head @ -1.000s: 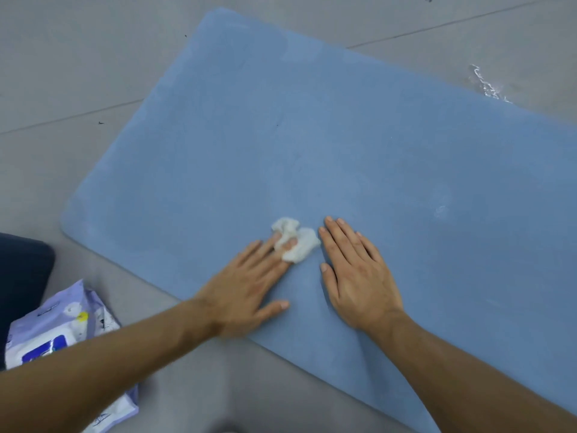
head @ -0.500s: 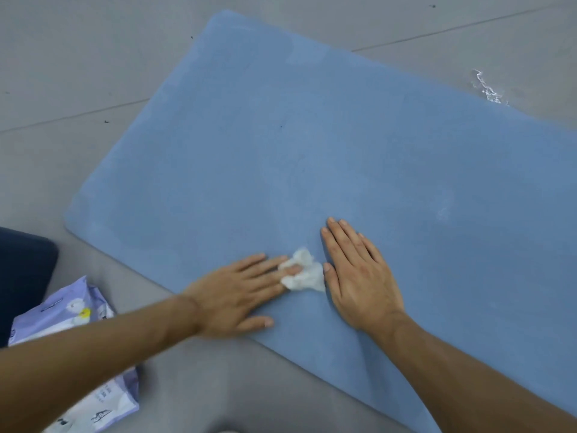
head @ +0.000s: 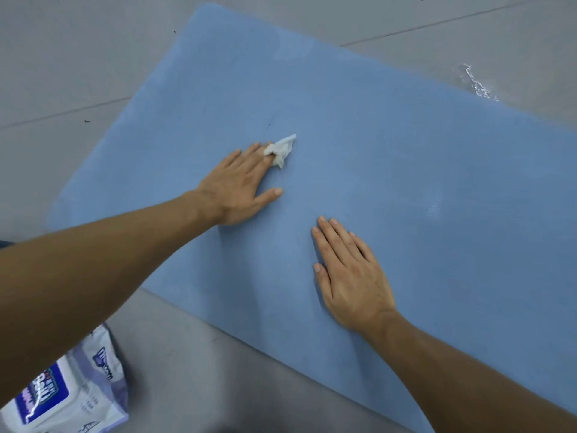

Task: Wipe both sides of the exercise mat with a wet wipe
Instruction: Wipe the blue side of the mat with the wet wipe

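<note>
A blue exercise mat lies flat on the grey floor and fills most of the head view. My left hand lies flat on the mat near its middle, fingers straight, pressing a crumpled white wet wipe under the fingertips. Part of the wipe sticks out past the fingers. My right hand rests flat on the mat nearer to me, fingers straight and together, holding nothing.
A pack of wet wipes lies on the floor at the lower left, partly under my left forearm. A white scuff or wet streak marks the grey tiled floor beyond the mat's far edge.
My left hand has slid the wipe away from me across the mat, from beside my right hand to farther up. My right hand has stayed flat in place.
</note>
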Tool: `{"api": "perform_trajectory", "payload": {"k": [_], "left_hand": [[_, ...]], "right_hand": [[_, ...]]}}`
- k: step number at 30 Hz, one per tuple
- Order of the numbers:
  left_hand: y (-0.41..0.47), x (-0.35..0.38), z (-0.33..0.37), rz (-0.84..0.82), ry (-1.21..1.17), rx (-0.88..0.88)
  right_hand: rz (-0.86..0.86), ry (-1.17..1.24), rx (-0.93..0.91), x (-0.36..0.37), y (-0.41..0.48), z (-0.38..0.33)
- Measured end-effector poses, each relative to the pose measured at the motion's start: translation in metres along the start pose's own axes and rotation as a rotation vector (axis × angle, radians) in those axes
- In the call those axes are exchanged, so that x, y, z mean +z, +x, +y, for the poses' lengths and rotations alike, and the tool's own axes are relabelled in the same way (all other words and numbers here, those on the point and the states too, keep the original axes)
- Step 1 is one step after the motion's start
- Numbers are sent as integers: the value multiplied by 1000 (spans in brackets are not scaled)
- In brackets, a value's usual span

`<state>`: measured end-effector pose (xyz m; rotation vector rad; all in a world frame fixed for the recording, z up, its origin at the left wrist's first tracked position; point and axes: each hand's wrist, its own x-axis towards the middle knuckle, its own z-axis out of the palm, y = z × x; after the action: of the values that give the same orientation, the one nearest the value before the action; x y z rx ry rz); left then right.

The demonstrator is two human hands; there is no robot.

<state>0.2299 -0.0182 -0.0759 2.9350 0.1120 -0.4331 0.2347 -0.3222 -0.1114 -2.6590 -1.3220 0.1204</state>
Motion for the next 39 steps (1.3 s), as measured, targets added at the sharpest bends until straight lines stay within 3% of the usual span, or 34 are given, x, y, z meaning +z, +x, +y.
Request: {"api": "perform_trajectory", "payload": {"k": [5,16,20,24,27,30,34,36,39], "left_hand": [[-44,37,38,49,-3,402],[-138,70,88,-12,-5,466],[-160,73,104,-90,-39,569],[-175,73,118,-80,-281,626],[-166,65,132,49,-500,497],[-144,48,143,246,-697,255],[-115,10,153,158,-1342,-161],[-106,-3,155,176,-1501,-283],[-99,-17,156,176,-1614,-368]], "right_hand": [[9,16,-8,-1,2,0],[28,17,-55,2,0,5],[-5,53,-49,-3,3,4],[-76,282,-8,-14,5,2],[-95,654,163,-25,10,-5],[-70,1048,419,-49,15,-15],[-125,1437,660,-84,12,-23],[-194,1615,711,-96,9,-24],[-238,1672,770,-105,3,-23]]}}
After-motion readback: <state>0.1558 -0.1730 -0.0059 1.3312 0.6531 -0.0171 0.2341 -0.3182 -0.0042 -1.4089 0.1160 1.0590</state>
